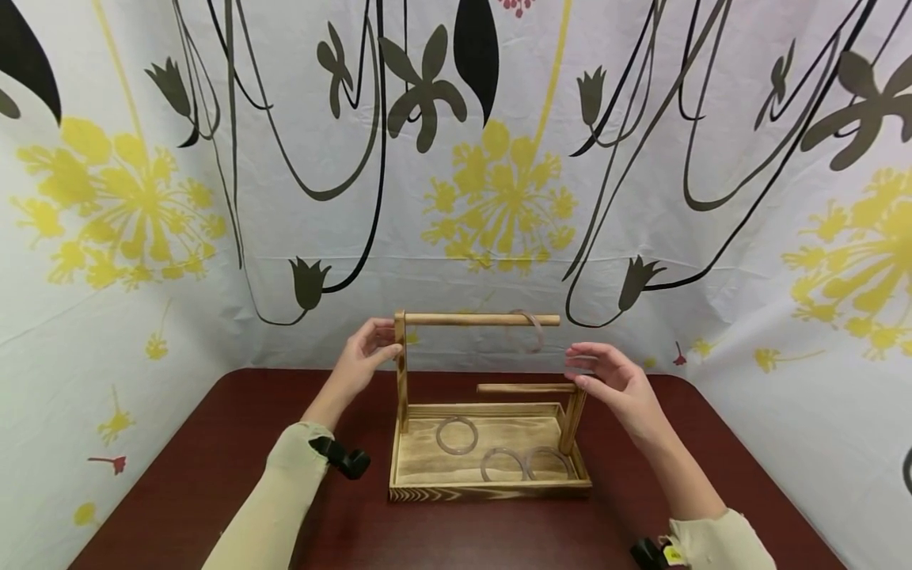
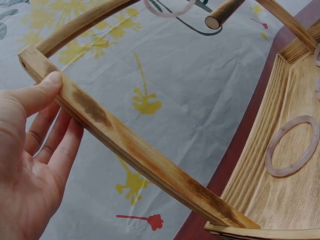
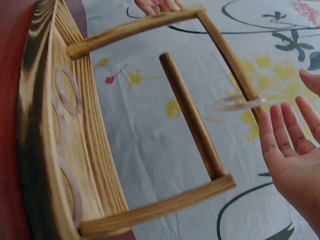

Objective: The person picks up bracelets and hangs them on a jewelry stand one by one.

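Note:
A wooden bracelet stand (image 1: pixel 427 467) has a shallow tray, a tall post at left with an upper bar, and a short post at right with a lower bar. My left hand (image 1: pixel 356 364) pinches the tall post near its top, thumb (image 2: pixel 52 82) in front and fingers behind. One pale translucent bangle (image 3: pixel 240 106) hangs on the upper bar near its free end. Three more bangles lie in the tray, among them one bangle (image 1: pixel 457 452) left of the others. Beside the short post's top, my right hand (image 1: pixel 616 388) is spread with nothing in it.
The stand rests on a dark red table (image 1: pixel 285 459). Behind and along both sides hangs a white cloth (image 1: pixel 271 222) with yellow, grey and black plant prints. The upper bar's free end (image 2: pixel 213 22) points right; the lower bar (image 1: pixel 523 389) points left.

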